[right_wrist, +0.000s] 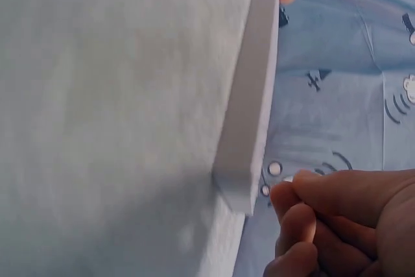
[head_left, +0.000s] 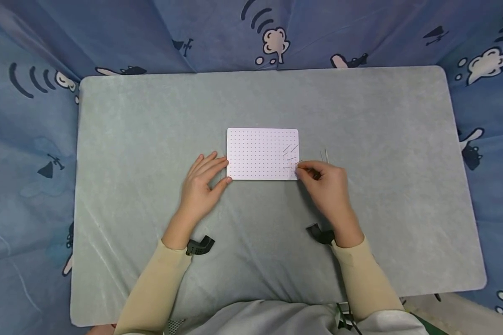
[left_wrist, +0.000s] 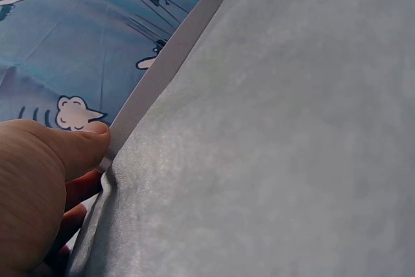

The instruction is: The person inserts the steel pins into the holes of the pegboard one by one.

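Observation:
A white board (head_left: 255,153) with rows of small dots lies flat on the table. Several thin needles (head_left: 291,159) stand in its right part; from the left wrist view, the needles (left_wrist: 155,14) rise as slanting dark lines. My left hand (head_left: 201,186) touches the board's left edge with straight fingers, its thumb (left_wrist: 84,147) at the near left corner. At the right edge, my right hand (head_left: 327,186) pinches what looks like a thin needle between thumb and forefinger, mostly hidden by the fingertips (right_wrist: 298,189). Its other fingers are curled.
A couple of loose needles (head_left: 326,156) lie on the table just beyond my right hand. Grey cloth covers the table (head_left: 151,116). Blue patterned curtains (head_left: 218,32) hang around the back and sides. Each wrist wears a black camera mount (head_left: 200,245).

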The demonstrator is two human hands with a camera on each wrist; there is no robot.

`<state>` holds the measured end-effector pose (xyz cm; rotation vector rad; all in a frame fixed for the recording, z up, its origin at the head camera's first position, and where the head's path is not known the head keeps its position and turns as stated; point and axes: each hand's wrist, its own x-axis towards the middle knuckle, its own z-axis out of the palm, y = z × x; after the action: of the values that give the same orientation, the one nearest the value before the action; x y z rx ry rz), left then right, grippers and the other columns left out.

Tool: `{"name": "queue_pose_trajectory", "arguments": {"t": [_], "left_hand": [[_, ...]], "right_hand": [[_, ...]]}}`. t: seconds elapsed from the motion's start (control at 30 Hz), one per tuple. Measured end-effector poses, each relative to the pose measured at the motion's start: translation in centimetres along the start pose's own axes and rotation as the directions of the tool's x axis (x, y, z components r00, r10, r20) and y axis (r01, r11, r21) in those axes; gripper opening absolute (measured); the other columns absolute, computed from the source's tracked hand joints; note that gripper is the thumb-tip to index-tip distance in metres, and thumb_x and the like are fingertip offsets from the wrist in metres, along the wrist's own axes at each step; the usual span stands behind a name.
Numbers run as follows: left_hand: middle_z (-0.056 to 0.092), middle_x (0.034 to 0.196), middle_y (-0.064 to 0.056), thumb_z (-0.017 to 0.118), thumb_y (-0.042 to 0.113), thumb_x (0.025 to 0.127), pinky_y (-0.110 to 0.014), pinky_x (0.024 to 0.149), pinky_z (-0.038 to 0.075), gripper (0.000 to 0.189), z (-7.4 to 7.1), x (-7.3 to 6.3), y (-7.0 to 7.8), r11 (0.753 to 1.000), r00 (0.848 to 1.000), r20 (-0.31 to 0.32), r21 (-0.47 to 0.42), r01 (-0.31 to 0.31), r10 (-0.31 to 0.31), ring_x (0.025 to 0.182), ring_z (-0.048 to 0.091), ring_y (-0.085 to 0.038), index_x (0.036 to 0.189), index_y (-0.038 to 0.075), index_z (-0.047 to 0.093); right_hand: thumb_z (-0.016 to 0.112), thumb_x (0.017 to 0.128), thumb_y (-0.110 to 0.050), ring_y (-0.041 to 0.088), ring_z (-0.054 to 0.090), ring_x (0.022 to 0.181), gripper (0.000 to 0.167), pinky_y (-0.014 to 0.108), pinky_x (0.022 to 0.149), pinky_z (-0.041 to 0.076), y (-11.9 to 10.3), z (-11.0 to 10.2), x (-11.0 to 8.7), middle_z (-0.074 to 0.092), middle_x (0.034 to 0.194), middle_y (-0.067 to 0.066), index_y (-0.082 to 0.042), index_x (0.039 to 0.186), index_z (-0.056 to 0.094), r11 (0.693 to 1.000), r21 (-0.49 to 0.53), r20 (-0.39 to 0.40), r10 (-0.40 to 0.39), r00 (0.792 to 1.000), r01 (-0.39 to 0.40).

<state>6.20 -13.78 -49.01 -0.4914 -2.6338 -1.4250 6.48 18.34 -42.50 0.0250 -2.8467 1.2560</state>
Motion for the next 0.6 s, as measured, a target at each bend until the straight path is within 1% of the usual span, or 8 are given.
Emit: {"name": "queue_pose_trajectory", "arguments": {"t": [0.2,0.37,0.6], "left_hand": [[0.072,0.142,-0.014,0.088,0.015,0.095,-0.046,0.136,0.024,0.045,-0.1,-0.1,0.1,1.0,1.0,-0.006,-0.003,-0.001,0.001,0.149,0.054,-0.035,0.134,-0.002,0.075],[0.072,0.143,-0.014,0.089,0.015,0.094,-0.046,0.135,0.025,0.045,-0.1,-0.1,0.1,1.0,1.0,-0.006,-0.007,-0.001,0.001,0.149,0.054,-0.035,0.133,-0.001,0.076],[0.071,0.143,-0.013,0.088,0.016,0.095,-0.045,0.136,0.024,0.045,0.0,0.0,0.1,1.0,1.0,0.001,-0.002,0.001,-0.001,0.149,0.054,-0.034,0.135,-0.001,0.075]], "right_hand": [[0.081,0.1,-0.007,0.018,0.059,0.072,0.007,0.017,0.061,0.043,0.7,-2.1,0.4,0.075,0.084,0.011,-0.002,0.104,0.084,0.998,-0.036,-0.056,0.05,0.997,-0.052],[0.08,0.101,-0.012,0.015,0.06,0.074,0.01,0.016,0.062,0.045,2.0,-3.6,0.7,0.074,0.088,0.009,-0.004,0.107,0.083,0.993,-0.066,-0.092,0.095,0.991,-0.101],[0.076,0.105,-0.02,0.022,0.063,0.077,0.022,0.02,0.063,0.043,3.3,-4.5,0.9,0.073,0.095,0.013,-0.001,0.115,0.081,0.976,-0.159,-0.098,0.137,0.986,-0.151]]}}
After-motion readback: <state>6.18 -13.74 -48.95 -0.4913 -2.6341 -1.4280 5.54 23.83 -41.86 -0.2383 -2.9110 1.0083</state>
